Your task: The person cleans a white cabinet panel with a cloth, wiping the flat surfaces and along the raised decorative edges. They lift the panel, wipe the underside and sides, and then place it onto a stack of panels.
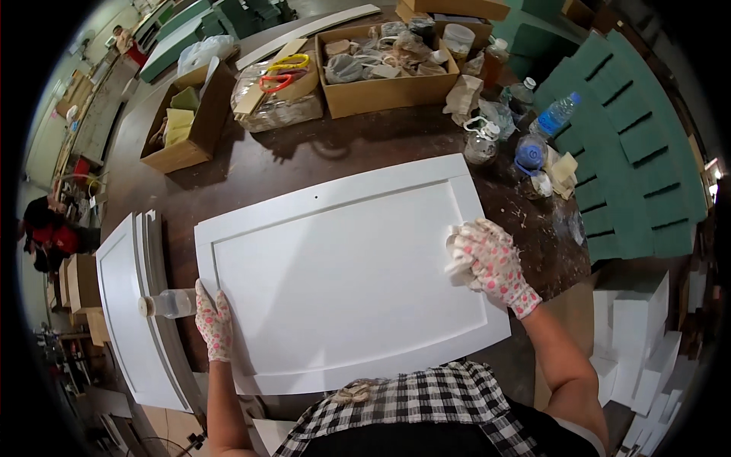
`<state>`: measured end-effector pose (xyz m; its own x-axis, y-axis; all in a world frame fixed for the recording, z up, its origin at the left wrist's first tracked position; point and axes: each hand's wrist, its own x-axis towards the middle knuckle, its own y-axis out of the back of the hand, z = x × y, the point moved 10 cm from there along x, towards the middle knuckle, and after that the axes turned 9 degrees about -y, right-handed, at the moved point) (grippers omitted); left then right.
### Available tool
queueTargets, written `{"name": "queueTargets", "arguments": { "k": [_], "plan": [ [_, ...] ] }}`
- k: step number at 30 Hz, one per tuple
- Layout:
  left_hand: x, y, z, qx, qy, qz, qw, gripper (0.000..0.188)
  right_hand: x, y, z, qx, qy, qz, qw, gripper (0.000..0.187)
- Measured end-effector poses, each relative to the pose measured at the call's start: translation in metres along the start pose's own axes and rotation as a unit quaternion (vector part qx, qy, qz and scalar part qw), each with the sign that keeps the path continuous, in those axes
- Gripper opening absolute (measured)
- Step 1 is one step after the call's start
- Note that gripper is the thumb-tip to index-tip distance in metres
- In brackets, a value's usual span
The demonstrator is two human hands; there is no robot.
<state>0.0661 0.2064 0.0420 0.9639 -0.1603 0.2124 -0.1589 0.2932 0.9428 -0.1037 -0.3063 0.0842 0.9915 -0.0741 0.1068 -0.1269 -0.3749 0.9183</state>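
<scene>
A white cabinet door panel with a recessed centre lies before me on the dark brown table. My left hand, in a white glove with pink dots, grips its left edge, fingers outside and thumb on the frame. Just beyond those fingers is a clear bottle with a pale cap. In a matching glove, my right hand is closed around a crumpled white cloth. That cloth touches the panel near its right inner border. My palm hides part of it.
Similar white panels are stacked at the left. Across the table's far side are a box of wrapped items, a smaller carton, and scissors on a wrapped bundle. Bottles stand at right, beside green slotted boards.
</scene>
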Motion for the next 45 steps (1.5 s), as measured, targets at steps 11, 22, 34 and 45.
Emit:
{"name": "queueTargets", "arguments": {
  "k": [11,22,34,45],
  "plan": [
    [0.007,-0.007,0.007,0.002,-0.012,-0.019,1.0,0.058,0.157,-0.065,-0.1,-0.054,0.04,0.147,0.987,0.025],
    [0.012,-0.001,0.024,0.019,-0.031,0.016,0.999,0.056,0.115,0.008,0.03,-0.039,0.034,0.128,0.99,0.041],
    [0.013,-0.013,-0.002,0.003,0.019,-0.058,0.998,0.056,-0.16,0.002,-0.008,0.04,-0.055,0.058,0.996,0.04],
    [0.021,-0.023,-0.014,0.007,0.008,-0.064,0.998,0.058,-0.125,-0.061,-0.09,0.05,0.003,0.073,0.996,0.041]
  ]
}}
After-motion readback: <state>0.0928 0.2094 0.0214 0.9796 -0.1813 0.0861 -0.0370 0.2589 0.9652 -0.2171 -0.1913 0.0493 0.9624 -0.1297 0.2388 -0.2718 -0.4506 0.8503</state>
